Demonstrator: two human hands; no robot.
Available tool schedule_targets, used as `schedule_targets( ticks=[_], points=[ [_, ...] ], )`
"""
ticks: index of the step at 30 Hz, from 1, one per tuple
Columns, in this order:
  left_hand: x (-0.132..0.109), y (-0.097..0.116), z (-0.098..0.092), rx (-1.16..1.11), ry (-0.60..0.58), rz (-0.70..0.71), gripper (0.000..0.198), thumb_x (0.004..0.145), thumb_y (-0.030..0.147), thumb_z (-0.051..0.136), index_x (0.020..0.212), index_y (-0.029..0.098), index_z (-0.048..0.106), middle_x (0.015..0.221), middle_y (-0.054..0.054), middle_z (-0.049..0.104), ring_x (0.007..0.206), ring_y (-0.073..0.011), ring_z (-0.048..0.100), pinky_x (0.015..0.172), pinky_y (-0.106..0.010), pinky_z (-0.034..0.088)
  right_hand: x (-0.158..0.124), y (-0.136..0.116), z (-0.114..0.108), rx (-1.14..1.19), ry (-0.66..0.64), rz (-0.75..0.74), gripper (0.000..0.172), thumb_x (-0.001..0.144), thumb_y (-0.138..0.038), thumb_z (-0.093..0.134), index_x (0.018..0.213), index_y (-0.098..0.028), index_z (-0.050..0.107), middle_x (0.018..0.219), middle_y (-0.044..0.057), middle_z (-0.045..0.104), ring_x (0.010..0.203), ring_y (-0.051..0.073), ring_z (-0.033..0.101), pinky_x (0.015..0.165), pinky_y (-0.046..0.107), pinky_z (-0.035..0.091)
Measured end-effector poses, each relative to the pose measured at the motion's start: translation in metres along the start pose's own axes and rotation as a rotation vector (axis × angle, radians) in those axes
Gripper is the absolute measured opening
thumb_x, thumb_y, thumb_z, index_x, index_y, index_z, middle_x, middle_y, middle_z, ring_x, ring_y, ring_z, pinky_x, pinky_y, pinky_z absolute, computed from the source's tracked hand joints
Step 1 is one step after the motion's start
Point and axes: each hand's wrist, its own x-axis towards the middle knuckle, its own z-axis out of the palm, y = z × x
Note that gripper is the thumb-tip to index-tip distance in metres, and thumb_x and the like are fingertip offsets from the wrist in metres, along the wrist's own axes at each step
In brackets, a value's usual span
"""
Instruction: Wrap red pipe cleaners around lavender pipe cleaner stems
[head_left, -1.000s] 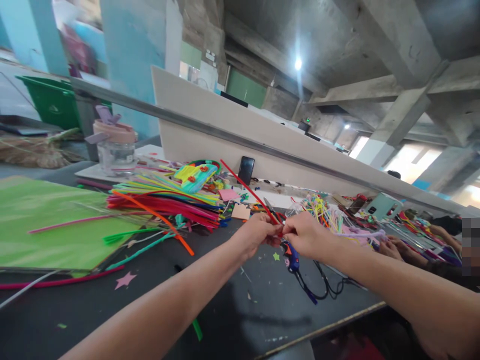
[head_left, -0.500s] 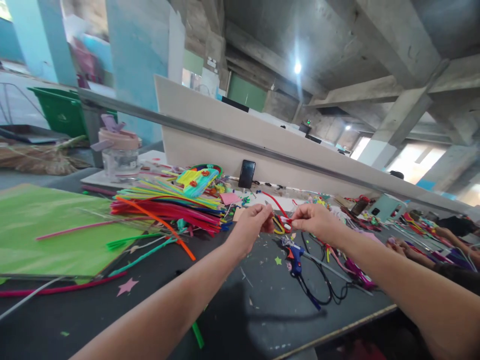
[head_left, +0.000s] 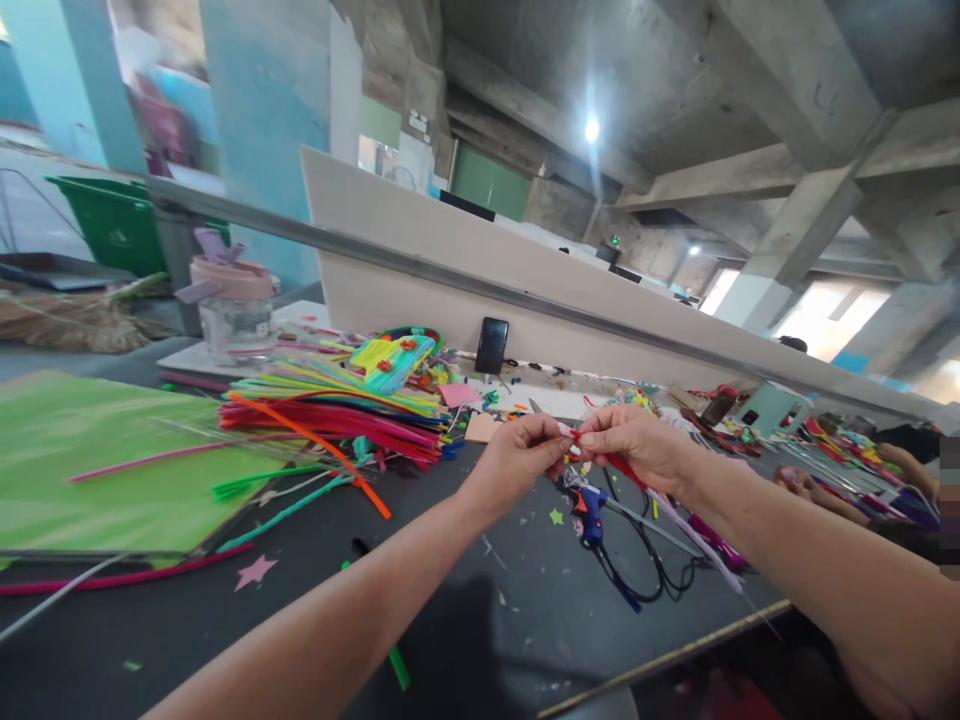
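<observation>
My left hand (head_left: pixel 525 450) is closed in a pinch, its fingertips meeting those of my right hand (head_left: pixel 634 445) over the table. Between them is the end of a red pipe cleaner (head_left: pixel 628 470), which runs back under my right palm. A pale pink pipe cleaner (head_left: pixel 697 540) trails from beneath the right hand toward the table's front edge; whether it is joined to the red one I cannot tell. A small red and white piece (head_left: pixel 575 452) shows just below the fingertips, partly hidden. Under the hands lies a blue glue gun (head_left: pixel 592 515) with a black cord.
To the left, a bundle of coloured pipe cleaners (head_left: pixel 337 420) lies beside a green board (head_left: pixel 150 470). A phone (head_left: pixel 492 346) leans on the white partition (head_left: pixel 420 290). A clear jug (head_left: pixel 236 315) stands back left. Another person's hand (head_left: pixel 806 490) is at the right.
My hands have come together, the left moving right. The red pipe cleaner, which stuck up leftward from my right hand, now runs under it. The pale pink one now trails at lower right.
</observation>
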Motion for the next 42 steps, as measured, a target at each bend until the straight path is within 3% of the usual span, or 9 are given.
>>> schedule_targets(
  ticks=[7, 13, 17, 26, 30, 37, 42],
  points=[
    [-0.002, -0.001, 0.004, 0.1, 0.063, 0.0, 0.029, 0.074, 0.037, 0.061, 0.059, 0.014, 0.052, 0.047, 0.005, 0.047, 0.044, -0.0054, 0.039, 0.046, -0.019, 0.031, 0.003, 0.008, 0.006, -0.091, 0.115, -0.076, 0.011, 0.058, -0.019, 0.068, 0.061, -0.014, 0.059, 0.054, 0.0, 0.059, 0.049, 0.008, 0.048, 0.05, 0.022, 0.036],
    [-0.005, -0.01, 0.01, 0.17, 0.186, -0.042, 0.026, 0.075, 0.037, 0.059, 0.064, 0.014, 0.054, 0.048, 0.005, 0.046, 0.045, -0.0061, 0.037, 0.046, -0.019, 0.029, 0.007, 0.012, 0.01, -0.364, 0.274, -0.119, 0.006, 0.063, -0.019, 0.064, 0.063, -0.013, 0.061, 0.055, 0.0, 0.06, 0.052, 0.01, 0.051, 0.053, 0.023, 0.04],
    [-0.004, -0.015, 0.009, 0.101, 0.173, -0.053, 0.025, 0.075, 0.037, 0.059, 0.065, 0.014, 0.054, 0.049, 0.005, 0.045, 0.046, -0.0062, 0.037, 0.045, -0.019, 0.028, 0.008, 0.011, 0.009, -0.539, 0.298, -0.15, 0.009, 0.066, -0.023, 0.063, 0.064, -0.014, 0.062, 0.058, 0.002, 0.062, 0.055, 0.012, 0.054, 0.054, 0.025, 0.042],
    [0.0, -0.013, 0.005, 0.047, 0.14, -0.031, 0.023, 0.075, 0.033, 0.06, 0.063, 0.013, 0.053, 0.049, 0.005, 0.046, 0.046, -0.0057, 0.038, 0.046, -0.019, 0.029, 0.009, -0.002, 0.015, -0.477, 0.274, -0.121, 0.005, 0.064, -0.019, 0.06, 0.06, -0.015, 0.059, 0.052, 0.0, 0.058, 0.048, 0.01, 0.052, 0.049, 0.023, 0.044],
    [0.001, -0.012, 0.004, 0.018, 0.104, -0.076, 0.029, 0.073, 0.038, 0.063, 0.061, 0.014, 0.052, 0.045, 0.006, 0.043, 0.041, -0.005, 0.034, 0.041, -0.019, 0.024, 0.007, -0.004, 0.016, -0.624, 0.313, -0.121, 0.002, 0.063, -0.017, 0.058, 0.061, -0.015, 0.059, 0.053, 0.0, 0.059, 0.045, 0.011, 0.053, 0.045, 0.022, 0.042],
    [-0.001, -0.01, 0.007, -0.001, 0.067, -0.229, 0.035, 0.072, 0.046, 0.061, 0.064, 0.013, 0.057, 0.05, 0.003, 0.05, 0.037, -0.0032, 0.025, 0.038, -0.02, 0.014, 0.007, 0.002, 0.011, -0.964, 0.401, -0.279, 0.009, 0.067, -0.015, 0.056, 0.064, -0.016, 0.064, 0.053, 0.0, 0.059, 0.05, 0.011, 0.05, 0.051, 0.023, 0.035],
    [-0.002, -0.006, 0.009, 0.054, 0.023, -0.195, 0.031, 0.073, 0.038, 0.06, 0.056, 0.013, 0.054, 0.045, 0.002, 0.047, 0.043, -0.0054, 0.032, 0.045, -0.021, 0.021, 0.013, 0.01, 0.0, -1.167, 0.441, -0.444, 0.01, 0.07, -0.014, 0.054, 0.066, -0.017, 0.064, 0.065, 0.002, 0.063, 0.061, 0.013, 0.052, 0.058, 0.025, 0.034]
  ],
)
